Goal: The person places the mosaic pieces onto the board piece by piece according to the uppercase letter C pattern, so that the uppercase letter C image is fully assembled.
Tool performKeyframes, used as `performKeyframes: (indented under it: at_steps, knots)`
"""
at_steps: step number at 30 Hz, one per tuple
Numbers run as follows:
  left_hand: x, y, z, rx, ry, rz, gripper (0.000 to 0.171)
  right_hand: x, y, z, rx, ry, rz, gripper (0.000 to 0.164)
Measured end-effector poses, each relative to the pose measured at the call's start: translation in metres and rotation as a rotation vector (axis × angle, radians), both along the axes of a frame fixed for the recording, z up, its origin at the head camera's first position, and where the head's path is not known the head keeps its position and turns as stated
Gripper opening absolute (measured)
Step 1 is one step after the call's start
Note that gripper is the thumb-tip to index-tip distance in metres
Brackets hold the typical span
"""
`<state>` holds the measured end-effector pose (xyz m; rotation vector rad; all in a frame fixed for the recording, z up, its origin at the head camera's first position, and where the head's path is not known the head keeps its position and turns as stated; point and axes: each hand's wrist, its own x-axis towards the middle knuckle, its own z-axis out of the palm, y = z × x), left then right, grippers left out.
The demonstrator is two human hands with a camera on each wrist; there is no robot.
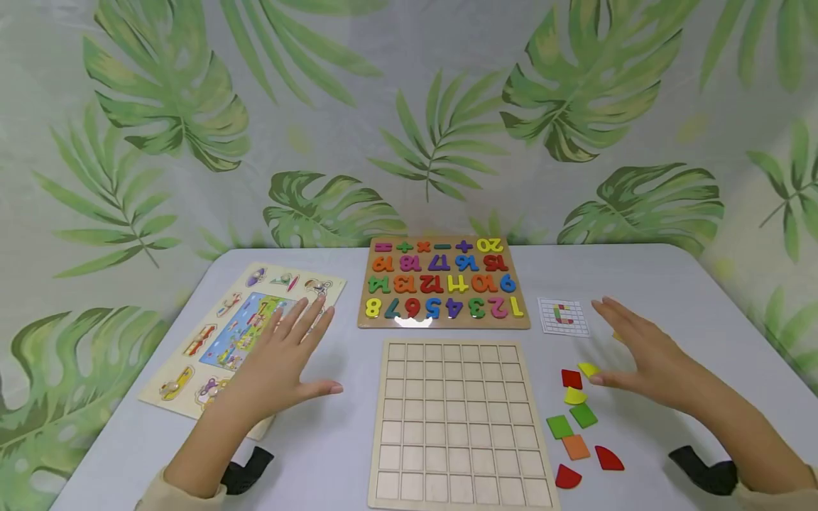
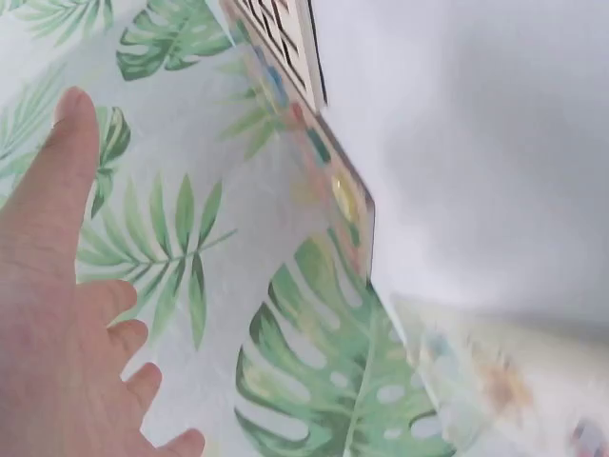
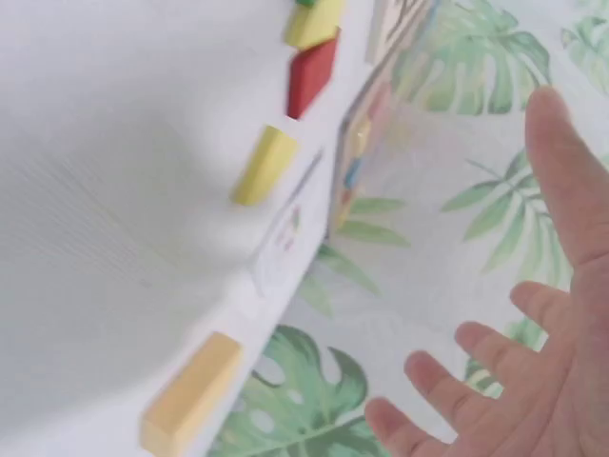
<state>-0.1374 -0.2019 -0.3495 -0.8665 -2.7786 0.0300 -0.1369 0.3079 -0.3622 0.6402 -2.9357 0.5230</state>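
My left hand (image 1: 275,362) hovers with spread, straight fingers over the right part of a wooden picture puzzle board (image 1: 172,355). On the other side my right hand (image 1: 652,355) is held up, fingers extended and thumb apart, holding nothing. Below and left of it lie loose coloured pieces: a red square (image 1: 571,379), yellow pieces (image 1: 575,396), green squares (image 1: 559,426), an orange square (image 1: 576,447) and red quarter-round pieces (image 1: 609,458). One yellow piece (image 3: 190,392) near the right hand is mostly hidden in the head view. Between the hands lies a wooden grid board (image 1: 460,411) with bare cells.
A number puzzle board (image 1: 444,284) full of coloured numerals lies behind the grid. To its right is a small pattern card (image 1: 564,317) with a coloured figure on a grid. Behind the white table (image 1: 664,277) hangs a leaf-print cloth (image 1: 447,106).
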Motion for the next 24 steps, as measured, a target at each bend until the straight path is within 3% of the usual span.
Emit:
performKeyframes:
  at_steps: [4, 8, 13, 18, 24]
  knots:
    - [0.005, 0.012, -0.013, 0.069, -0.041, -0.039, 0.098, 0.002, 0.002, -0.013, -0.096, -0.150, -0.019, 0.099]
    - [0.009, 0.024, -0.030, 0.152, -0.087, -0.070, 0.094, 0.005, 0.005, -0.027, -0.129, -0.233, -0.055, 0.091]
    - [0.014, 0.037, -0.052, 0.265, -0.220, -0.075, 0.090, 0.005, 0.008, -0.040, -0.142, -0.215, -0.075, 0.077]
    - [0.021, 0.045, -0.066, 0.365, -0.365, -0.042, 0.087, 0.003, 0.012, -0.052, -0.153, -0.186, -0.081, 0.061]
    - [0.027, 0.049, -0.080, 0.390, -0.439, -0.028, 0.080, 0.000, 0.008, -0.061, -0.191, -0.174, -0.130, 0.039]
